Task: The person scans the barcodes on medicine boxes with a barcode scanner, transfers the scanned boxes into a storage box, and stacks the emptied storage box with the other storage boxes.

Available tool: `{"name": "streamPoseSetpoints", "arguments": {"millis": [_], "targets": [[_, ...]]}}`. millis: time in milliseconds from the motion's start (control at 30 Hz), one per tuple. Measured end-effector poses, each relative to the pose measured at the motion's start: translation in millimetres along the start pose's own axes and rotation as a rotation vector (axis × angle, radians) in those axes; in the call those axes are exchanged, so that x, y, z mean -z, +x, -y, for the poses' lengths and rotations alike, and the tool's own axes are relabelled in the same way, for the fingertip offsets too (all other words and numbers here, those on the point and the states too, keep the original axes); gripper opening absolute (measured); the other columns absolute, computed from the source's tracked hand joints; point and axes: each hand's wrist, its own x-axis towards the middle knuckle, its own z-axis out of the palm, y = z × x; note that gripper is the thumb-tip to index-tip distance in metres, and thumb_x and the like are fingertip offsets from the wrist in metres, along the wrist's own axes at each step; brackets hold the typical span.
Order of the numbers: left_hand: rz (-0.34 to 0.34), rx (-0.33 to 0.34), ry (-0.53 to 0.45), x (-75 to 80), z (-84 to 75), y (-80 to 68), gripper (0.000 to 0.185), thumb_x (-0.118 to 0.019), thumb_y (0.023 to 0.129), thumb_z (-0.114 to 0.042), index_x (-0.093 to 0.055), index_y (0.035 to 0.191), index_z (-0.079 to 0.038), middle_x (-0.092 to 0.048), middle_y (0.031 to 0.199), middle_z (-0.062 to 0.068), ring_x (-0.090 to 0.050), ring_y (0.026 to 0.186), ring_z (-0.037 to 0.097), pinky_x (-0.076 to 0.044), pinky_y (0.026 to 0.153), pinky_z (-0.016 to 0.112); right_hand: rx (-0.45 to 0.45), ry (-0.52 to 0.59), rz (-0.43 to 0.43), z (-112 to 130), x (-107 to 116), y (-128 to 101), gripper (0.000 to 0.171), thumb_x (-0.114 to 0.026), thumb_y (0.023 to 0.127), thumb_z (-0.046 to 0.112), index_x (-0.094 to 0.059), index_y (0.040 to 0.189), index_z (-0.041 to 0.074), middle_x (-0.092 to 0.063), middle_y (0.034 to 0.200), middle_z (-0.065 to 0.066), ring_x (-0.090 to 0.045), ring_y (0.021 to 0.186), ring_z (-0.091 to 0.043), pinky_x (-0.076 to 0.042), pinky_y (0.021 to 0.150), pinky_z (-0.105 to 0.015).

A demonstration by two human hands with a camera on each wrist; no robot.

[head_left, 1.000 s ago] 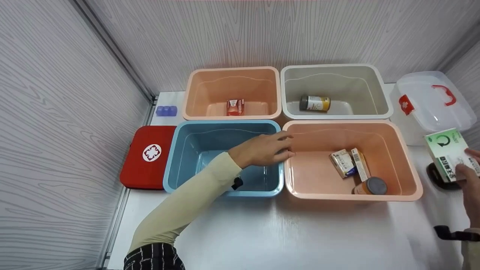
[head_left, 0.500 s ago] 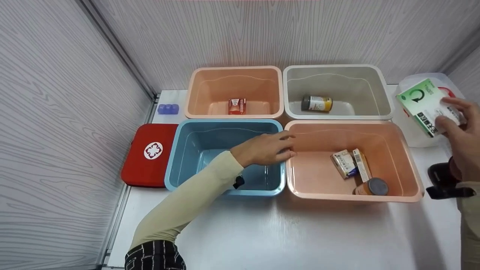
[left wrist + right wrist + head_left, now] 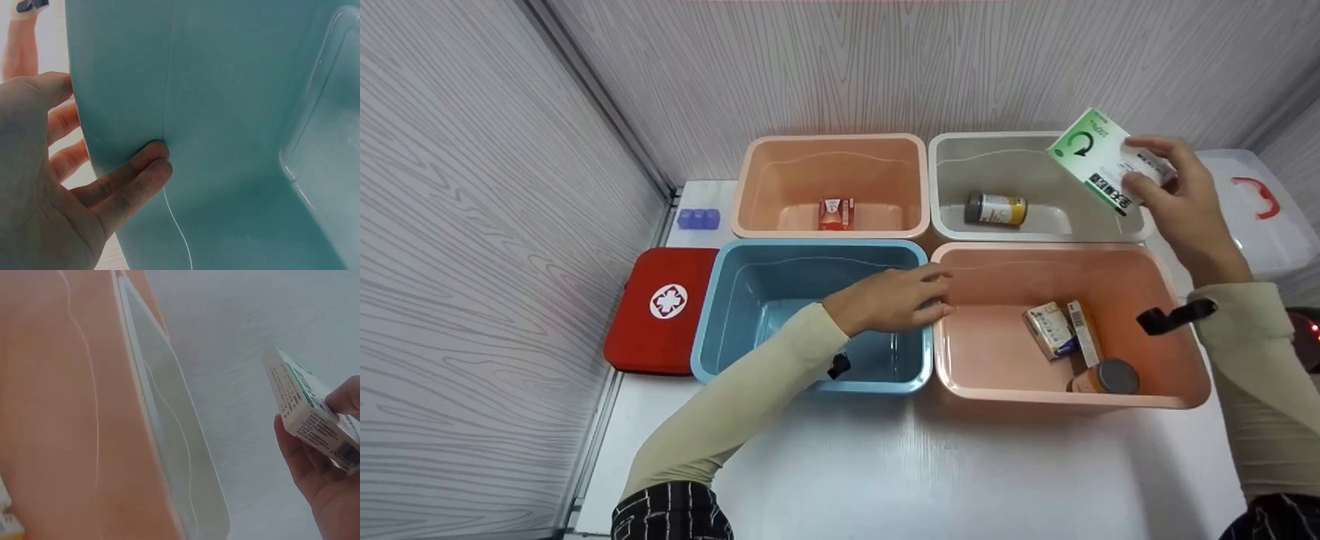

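Note:
My right hand [image 3: 1185,199] pinches a green-and-white medicine box [image 3: 1091,154] between thumb and fingers. It holds the box tilted, over the right side of the grey-white bin [image 3: 1039,236]. In the right wrist view, the printed side of the medicine box [image 3: 312,419] faces the camera. My left hand [image 3: 885,300] rests at the right rim of the blue bin [image 3: 810,386], its fingers loosely bent. Seen from the left wrist, two fingertips [image 3: 154,169] lie against the inner side of the blue wall, and other fingers are partly hidden behind it.
A brown jar [image 3: 996,208] lies in the grey-white bin. The back orange bin [image 3: 829,141] holds a red box [image 3: 836,214]. The front orange bin [image 3: 1057,397] holds two small boxes and a jar [image 3: 1114,376]. A red first-aid case [image 3: 652,337] and a clear lidded box [image 3: 1267,225] flank the bins.
My right hand has carried the medicine box up and leftward from the far right, past the clear lidded box, to the grey-white bin. My left hand has stayed at the blue rim.

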Motion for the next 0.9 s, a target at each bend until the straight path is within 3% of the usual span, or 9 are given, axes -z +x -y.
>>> {"name": "streamPoseSetpoints", "arguments": {"millis": [200,267,433,667,900], "targets": [[-0.003,-0.009,0.004,-0.8,-0.2,-0.3,0.043,-0.049,0.116,-0.043,-0.060,0.152,-0.022,-0.041,0.172,0.009,-0.056,0.142,0.027,-0.048,0.123,0.043,0.006,0.060,0.060,6,-43,25,0.044,-0.067,0.105,0.005,-0.064,0.148,0.016,-0.055,0.146,-0.001,-0.062,0.095,-0.013,-0.055,0.073,-0.016],[-0.006,-0.010,0.004,-0.9,-0.3,-0.4,0.043,-0.049,0.116,-0.043,-0.060,0.151,-0.022,-0.041,0.172,0.009,-0.057,0.141,0.026,-0.049,0.123,0.042,0.010,0.024,0.085,8,-58,31,0.045,-0.066,0.106,0.008,-0.063,0.149,0.018,-0.055,0.147,0.000,-0.063,0.095,-0.013,-0.055,0.074,-0.016],[-0.015,-0.005,0.006,-1.2,-0.2,-1.3,0.041,-0.049,0.116,-0.042,-0.063,0.148,-0.021,-0.043,0.171,0.009,-0.058,0.139,0.026,-0.049,0.122,0.041,0.055,-0.049,0.119,13,-97,43,0.043,-0.066,0.106,0.011,-0.064,0.148,0.018,-0.062,0.131,0.003,-0.062,0.085,-0.009,-0.054,0.071,-0.017],[-0.015,-0.005,0.024,-1.4,-0.6,-0.6,0.041,-0.048,0.116,-0.042,-0.064,0.146,-0.018,-0.042,0.171,0.010,-0.058,0.140,0.027,-0.049,0.123,0.041,0.050,0.079,0.203,13,-151,58,0.041,-0.064,0.106,0.009,-0.064,0.147,0.014,-0.063,0.120,-0.002,-0.065,0.081,-0.008,-0.056,0.064,-0.018],[-0.006,-0.004,0.040,-3.1,0.1,1.6,0.041,-0.046,0.117,-0.042,-0.064,0.144,-0.016,-0.040,0.173,0.009,-0.057,0.143,0.028,-0.046,0.125,0.042,0.009,0.081,0.324,5,-206,69,0.044,-0.063,0.108,0.011,-0.060,0.152,0.011,-0.063,0.111,-0.003,-0.060,0.070,-0.008,-0.051,0.056,-0.019]]}}
